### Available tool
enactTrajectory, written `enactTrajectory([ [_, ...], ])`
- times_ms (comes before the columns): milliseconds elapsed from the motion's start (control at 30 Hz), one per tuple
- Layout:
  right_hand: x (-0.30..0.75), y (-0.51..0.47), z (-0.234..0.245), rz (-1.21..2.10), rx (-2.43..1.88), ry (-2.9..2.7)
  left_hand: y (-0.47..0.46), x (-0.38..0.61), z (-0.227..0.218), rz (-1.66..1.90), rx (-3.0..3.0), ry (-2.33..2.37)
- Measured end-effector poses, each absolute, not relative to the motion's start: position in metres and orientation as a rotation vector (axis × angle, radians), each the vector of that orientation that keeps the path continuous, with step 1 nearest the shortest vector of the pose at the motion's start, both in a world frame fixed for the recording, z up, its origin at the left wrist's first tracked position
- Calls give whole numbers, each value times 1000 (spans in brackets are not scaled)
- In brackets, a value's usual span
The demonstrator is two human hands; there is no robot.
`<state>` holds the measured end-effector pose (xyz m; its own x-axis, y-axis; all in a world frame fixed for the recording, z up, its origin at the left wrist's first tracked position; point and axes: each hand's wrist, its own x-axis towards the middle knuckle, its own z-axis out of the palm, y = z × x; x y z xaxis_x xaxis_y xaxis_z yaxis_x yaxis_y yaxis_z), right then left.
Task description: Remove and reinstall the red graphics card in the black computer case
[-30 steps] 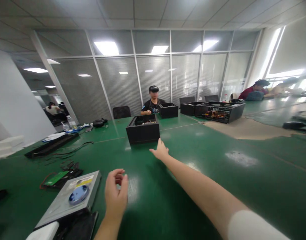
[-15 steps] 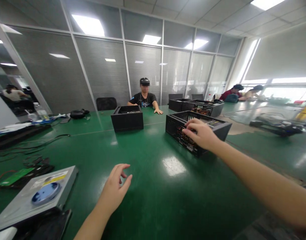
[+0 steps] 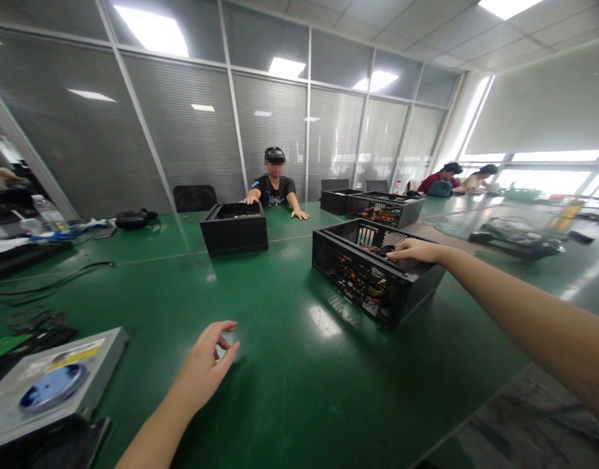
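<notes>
My left hand (image 3: pixel 208 358) hovers above the green table (image 3: pixel 279 391), its fingers loosely curved and the thumb apart, holding nothing. Off to the right, a black computer case (image 3: pixel 352 277) lies with its upper side uncovered, showing wires and slot brackets. My right hand (image 3: pixel 416 250) reaches over the case's right rim, fingers bent together at the opening. What the fingertips hold or touch there is too small and dark to make out. Left of my left hand lies a silver optical drive (image 3: pixel 98 358) with a blue round disc (image 3: pixel 52 389) on top.
Another black case (image 3: pixel 234 234) stands across the table, before a seated person (image 3: pixel 276 189) with a hand on it. Two more cases (image 3: pixel 384 210) (image 3: pixel 339 200) sit behind mine. Black cables (image 3: pixel 59 283) lie at left; a dark framed device (image 3: pixel 521 238) is at right.
My right hand has moved from the case's near side to over its opening. The case looks closer to me. The person opposite has put a hand on the other case. The view has shifted slightly.
</notes>
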<state>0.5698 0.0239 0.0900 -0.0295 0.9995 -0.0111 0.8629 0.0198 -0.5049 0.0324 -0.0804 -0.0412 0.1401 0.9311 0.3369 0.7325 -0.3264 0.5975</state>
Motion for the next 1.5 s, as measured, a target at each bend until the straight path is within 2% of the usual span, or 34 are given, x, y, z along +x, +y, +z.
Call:
enactTrajectory([
  [133,552,2,96,607,-1866,-2231,-79,35,-41,913,2135,1610],
  [267,509,-46,96,470,-1707,-2474,-83,39,-38,914,2141,1592],
  [467,426,-143,99,360,-1696,-2611,-83,33,-39,961,2148,1630],
  [600,386,-209,109,446,-1626,-2726,-79,25,-47,1062,2149,1634],
  [700,372,-232,131,632,-1449,-2877,-79,23,-50,1087,2121,1620],
  [800,362,-209,152,727,-1293,-2907,-80,21,-50,1082,2074,1602],
  [900,347,-145,145,355,-1196,-2977,-81,19,-49,1098,2036,1606],
  [1000,331,-78,110,42,-1273,-3123,-80,17,-49,1123,2013,1603],
  [1200,320,-22,52,107,-1403,-3359,-81,17,-50,1079,2036,1554],
  [1433,327,-30,66,170,-993,-3346,-84,23,-45,1071,2074,1555],
  [1500,327,-33,74,111,-1049,-3198,-84,23,-45,1066,2075,1566],
])
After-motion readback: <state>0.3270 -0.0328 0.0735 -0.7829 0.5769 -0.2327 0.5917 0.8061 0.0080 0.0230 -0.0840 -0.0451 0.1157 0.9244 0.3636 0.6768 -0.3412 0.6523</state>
